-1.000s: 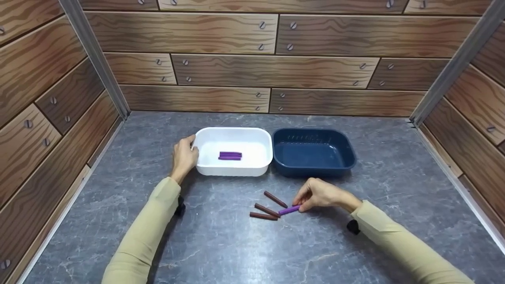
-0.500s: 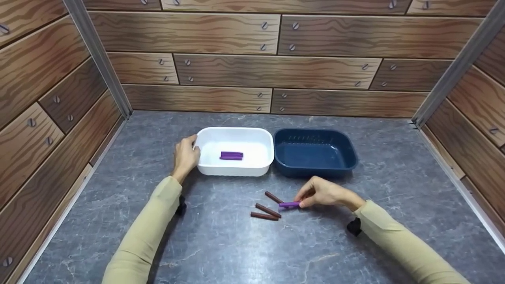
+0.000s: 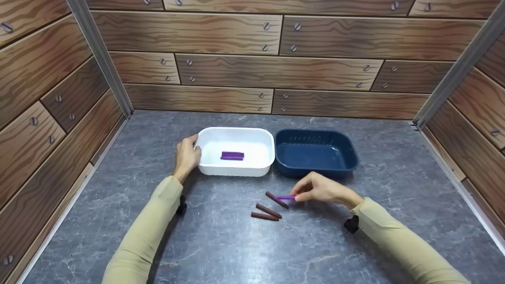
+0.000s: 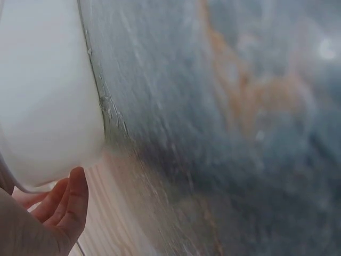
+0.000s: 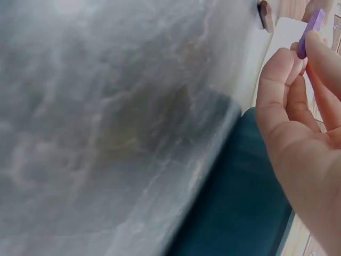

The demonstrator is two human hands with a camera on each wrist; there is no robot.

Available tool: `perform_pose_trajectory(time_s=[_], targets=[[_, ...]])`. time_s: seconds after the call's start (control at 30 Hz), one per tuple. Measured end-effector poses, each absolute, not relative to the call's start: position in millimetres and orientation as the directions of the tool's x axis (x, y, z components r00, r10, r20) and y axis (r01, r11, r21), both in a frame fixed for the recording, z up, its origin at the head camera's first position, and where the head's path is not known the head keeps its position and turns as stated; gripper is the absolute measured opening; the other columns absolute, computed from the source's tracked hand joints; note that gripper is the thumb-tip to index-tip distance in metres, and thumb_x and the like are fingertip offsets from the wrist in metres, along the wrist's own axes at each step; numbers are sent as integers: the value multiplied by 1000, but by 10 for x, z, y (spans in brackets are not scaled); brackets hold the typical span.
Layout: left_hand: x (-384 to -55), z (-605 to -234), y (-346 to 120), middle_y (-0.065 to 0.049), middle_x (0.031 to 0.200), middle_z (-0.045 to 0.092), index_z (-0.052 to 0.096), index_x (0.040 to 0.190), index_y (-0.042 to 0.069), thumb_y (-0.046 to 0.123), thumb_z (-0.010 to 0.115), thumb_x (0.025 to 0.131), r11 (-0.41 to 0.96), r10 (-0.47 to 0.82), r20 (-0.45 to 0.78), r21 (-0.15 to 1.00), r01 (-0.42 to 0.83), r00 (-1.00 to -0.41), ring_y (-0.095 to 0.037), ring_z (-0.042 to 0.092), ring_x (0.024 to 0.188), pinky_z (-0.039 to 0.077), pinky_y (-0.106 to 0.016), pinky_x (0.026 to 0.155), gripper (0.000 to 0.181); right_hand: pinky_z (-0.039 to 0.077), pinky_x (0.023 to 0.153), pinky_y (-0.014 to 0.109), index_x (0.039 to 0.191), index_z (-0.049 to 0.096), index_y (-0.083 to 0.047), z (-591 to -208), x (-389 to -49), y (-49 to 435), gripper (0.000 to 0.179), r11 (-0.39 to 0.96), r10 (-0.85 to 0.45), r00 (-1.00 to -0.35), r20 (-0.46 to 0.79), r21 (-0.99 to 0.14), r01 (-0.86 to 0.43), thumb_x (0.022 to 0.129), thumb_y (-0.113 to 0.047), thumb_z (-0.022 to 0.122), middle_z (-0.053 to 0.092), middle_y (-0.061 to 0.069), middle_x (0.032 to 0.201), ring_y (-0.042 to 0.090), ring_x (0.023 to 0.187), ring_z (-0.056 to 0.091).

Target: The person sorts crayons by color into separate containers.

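My right hand [image 3: 321, 187] pinches a short purple stick [image 3: 285, 197] between thumb and fingertips, its free end pointing left over a brown stick [image 3: 270, 195]. The right wrist view shows this purple stick [image 5: 311, 33] with flat faces along its length. Two more brown sticks, an upper one [image 3: 269, 210] and a lower one [image 3: 264, 216], lie on the table just left of it. My left hand [image 3: 186, 156] grips the left end of a white plastic bin [image 3: 236, 171]; its fingers [image 4: 78, 197] lie along the outer wall. Inside the bin, purple sticks [image 3: 232, 156] lie side by side.
A dark blue bin [image 3: 315, 171] stands close against the white bin's right side. Grey marbled table [image 3: 221, 244] stretches in front of both. Wood-patterned walls [image 3: 236, 71] close off the back and both sides, with metal posts [image 3: 98, 55] in the corners.
My right hand has lifted the purple stick from beside the brown sticks and carried it slightly away from me, turning it level. My left hand keeps its grip on the white bin.
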State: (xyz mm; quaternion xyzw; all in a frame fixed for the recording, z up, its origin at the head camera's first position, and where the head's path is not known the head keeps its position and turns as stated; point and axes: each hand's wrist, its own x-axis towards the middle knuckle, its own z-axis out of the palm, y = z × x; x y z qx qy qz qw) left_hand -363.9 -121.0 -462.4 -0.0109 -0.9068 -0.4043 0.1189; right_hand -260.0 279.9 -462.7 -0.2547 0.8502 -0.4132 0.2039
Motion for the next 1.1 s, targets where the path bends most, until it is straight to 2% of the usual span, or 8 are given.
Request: perform_pose_trajectory(time_s=[0.2,0.4,0.6,0.8,1.0,1.1], targets=[[-3632,-4618,-1199,-21,135,58,51,140,-1,1,50,93,678,-79,218,727,108,-973,-34,57,126,46,-46,105,47,51,63,21,98,78,-14,-4546,-2625,2726,13,530,-584,-803,-122,-806,-263,87,-16,74,74,8,89,7,72,61],[-3644,-4624,-1196,-20,135,59,52,140,0,2,50,93,684,-83,224,722,108,-971,-34,57,125,46,-47,104,47,50,63,20,100,78,-12,-4440,-2663,2612,14,514,-584,-806,-98,-813,-274,87,-16,74,74,14,91,8,72,59],[-3648,-4624,-1200,-21,135,59,53,139,-1,2,50,92,693,-86,231,713,108,-969,-35,56,125,45,-47,105,46,47,60,20,100,78,-11,-4363,-2711,2501,14,507,-582,-808,-90,-817,-274,88,-14,73,74,12,89,8,69,57],[-3636,-4618,-1196,-21,135,59,52,140,-1,-1,49,91,692,-70,235,712,122,-970,-35,56,126,47,-46,104,48,46,60,19,100,78,-8,-4326,-2770,2410,14,476,-589,-806,-67,-835,-278,88,-12,73,73,19,90,7,70,57],[-3633,-4610,-1180,-21,135,58,50,140,-2,-1,49,92,690,-70,225,715,116,-972,-35,56,125,47,-45,103,49,42,58,18,101,79,-13,-4257,-2848,2310,14,500,-557,-829,-57,-820,-279,88,-15,73,74,12,94,7,70,53],[-3637,-4607,-1179,-21,135,58,50,141,-2,-1,49,91,694,-74,223,712,110,-972,-34,57,125,47,-45,104,49,42,60,17,102,78,-11,-4228,-2899,2255,16,497,-543,-839,-45,-822,-278,88,-13,73,75,12,99,6,72,54]])
